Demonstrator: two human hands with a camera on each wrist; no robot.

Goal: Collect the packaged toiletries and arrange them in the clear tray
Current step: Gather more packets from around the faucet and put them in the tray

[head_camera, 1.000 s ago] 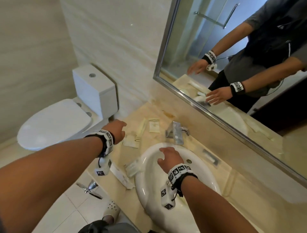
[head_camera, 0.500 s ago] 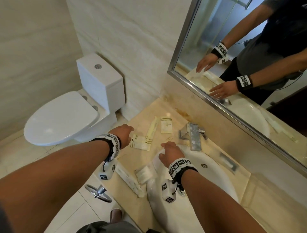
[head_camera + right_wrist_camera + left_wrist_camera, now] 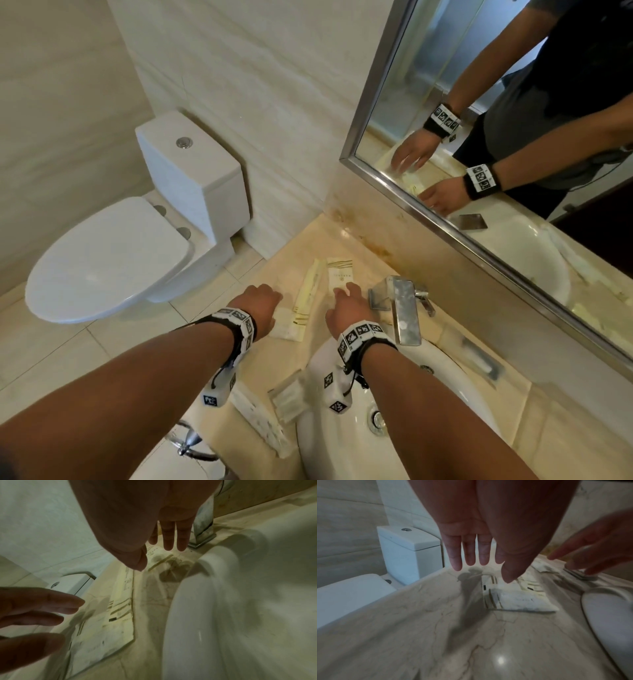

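Observation:
Several cream toiletry packets lie on the marble counter [image 3: 342,240] left of the sink. A long packet [image 3: 310,291] and a square sachet [image 3: 339,274] lie by the tap. A small pouch [image 3: 289,329] [image 3: 522,600] lies nearer to me. My left hand [image 3: 263,298] [image 3: 479,561] hovers beside the pouch with fingers straight, holding nothing. My right hand [image 3: 346,294] [image 3: 164,545] reaches over the near edge of the square sachet [image 3: 159,557], fingers straight; I cannot tell whether they touch it. A small clear rectangular tray [image 3: 479,356] sits right of the basin.
The white sink basin [image 3: 445,394] and chrome tap [image 3: 404,308] fill the counter's right part. Two more packets [image 3: 289,397] [image 3: 260,421] lie near the front edge. A mirror [image 3: 513,171] stands behind, and a toilet [image 3: 120,260] is left of the counter.
Both hands have moved toward the packets beside the tap. My right hand left the basin rim and now reaches over the square sachet. The head view has shifted.

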